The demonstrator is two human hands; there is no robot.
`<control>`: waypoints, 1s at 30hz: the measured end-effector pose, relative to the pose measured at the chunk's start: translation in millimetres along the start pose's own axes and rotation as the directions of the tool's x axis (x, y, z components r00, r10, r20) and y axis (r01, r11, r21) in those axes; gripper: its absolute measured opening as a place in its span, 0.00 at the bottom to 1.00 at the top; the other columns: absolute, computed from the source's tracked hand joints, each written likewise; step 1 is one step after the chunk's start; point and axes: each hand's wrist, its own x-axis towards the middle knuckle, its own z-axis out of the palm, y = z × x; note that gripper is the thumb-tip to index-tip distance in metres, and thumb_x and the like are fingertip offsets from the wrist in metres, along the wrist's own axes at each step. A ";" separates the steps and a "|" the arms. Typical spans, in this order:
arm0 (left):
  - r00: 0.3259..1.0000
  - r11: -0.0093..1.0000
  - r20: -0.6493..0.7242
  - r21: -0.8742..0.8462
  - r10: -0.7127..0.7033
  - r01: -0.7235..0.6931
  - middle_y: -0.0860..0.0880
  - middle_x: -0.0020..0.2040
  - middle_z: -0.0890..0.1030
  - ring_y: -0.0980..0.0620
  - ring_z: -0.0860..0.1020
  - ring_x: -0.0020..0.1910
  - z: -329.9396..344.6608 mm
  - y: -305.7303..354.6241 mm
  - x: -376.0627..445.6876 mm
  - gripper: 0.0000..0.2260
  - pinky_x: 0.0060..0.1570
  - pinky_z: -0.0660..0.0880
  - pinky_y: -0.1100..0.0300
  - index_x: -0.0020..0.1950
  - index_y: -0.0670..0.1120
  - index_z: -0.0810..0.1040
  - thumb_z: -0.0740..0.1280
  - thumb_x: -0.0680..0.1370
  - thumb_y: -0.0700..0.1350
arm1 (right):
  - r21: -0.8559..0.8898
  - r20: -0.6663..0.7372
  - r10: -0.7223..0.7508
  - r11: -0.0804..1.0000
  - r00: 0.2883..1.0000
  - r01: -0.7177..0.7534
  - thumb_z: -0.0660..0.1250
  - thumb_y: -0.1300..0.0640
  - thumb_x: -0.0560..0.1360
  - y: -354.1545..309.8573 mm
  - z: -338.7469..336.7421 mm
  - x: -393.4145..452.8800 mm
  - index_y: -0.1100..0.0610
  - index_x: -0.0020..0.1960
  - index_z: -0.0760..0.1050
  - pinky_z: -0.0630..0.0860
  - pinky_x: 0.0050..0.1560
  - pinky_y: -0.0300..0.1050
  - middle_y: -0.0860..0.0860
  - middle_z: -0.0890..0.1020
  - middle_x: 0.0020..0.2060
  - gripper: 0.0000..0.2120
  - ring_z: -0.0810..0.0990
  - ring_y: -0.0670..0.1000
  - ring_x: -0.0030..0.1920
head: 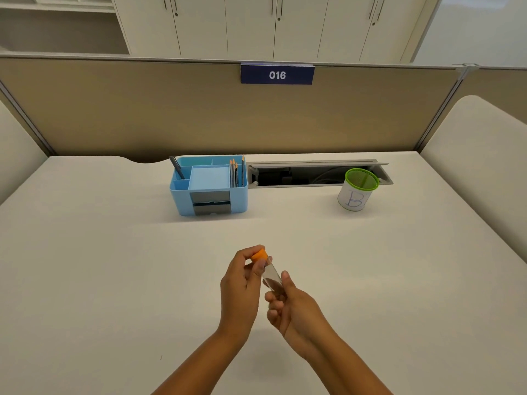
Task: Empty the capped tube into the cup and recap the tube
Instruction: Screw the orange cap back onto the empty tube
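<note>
A clear plastic tube (271, 276) with an orange cap (259, 255) is held above the middle of the white desk, tilted with the cap up and to the left. My left hand (241, 283) pinches the orange cap with thumb and fingers. My right hand (291, 306) grips the tube's lower part, hiding its bottom end. Something dark shows inside the tube's lower half. The cup (358, 189), a green mesh cup with a white label marked "B", stands far off at the back right of the desk.
A light blue desk organiser (209, 185) with pencils and a pen stands at the back centre. Beside it, an open cable tray (299, 175) is set into the desk. A beige partition with a "016" sign (277, 74) closes the back.
</note>
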 end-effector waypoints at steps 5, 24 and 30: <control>0.997 0.993 0.058 -0.101 -0.049 0.055 0.59 0.44 0.84 0.58 0.81 0.48 -1.5 -4.3 -0.5 0.10 0.44 0.75 0.71 0.51 0.51 0.75 0.63 0.71 0.51 | 0.235 0.128 0.207 0.944 0.970 -0.233 0.59 0.51 0.79 0.1 -4.7 0.8 0.66 0.45 0.78 0.70 0.20 0.35 0.54 0.73 0.25 0.19 0.67 0.44 0.20; 0.964 0.961 0.145 -0.129 -0.224 0.243 0.49 0.50 0.83 0.55 0.80 0.50 -24.1 -26.1 13.4 0.08 0.50 0.78 0.61 0.53 0.48 0.79 0.66 0.74 0.43 | -0.115 -0.140 -0.045 0.993 0.989 0.029 0.61 0.49 0.78 0.3 -8.5 17.5 0.64 0.48 0.78 0.77 0.28 0.37 0.53 0.76 0.27 0.18 0.74 0.46 0.25; 0.966 0.964 0.103 -0.097 -0.238 0.248 0.58 0.43 0.84 0.60 0.80 0.47 -21.4 -39.8 3.6 0.07 0.38 0.76 0.70 0.49 0.53 0.77 0.68 0.73 0.44 | -0.288 -0.240 -0.241 0.943 0.940 0.168 0.61 0.50 0.78 -2.0 -10.5 31.0 0.61 0.50 0.74 0.81 0.39 0.43 0.55 0.77 0.38 0.13 0.80 0.50 0.35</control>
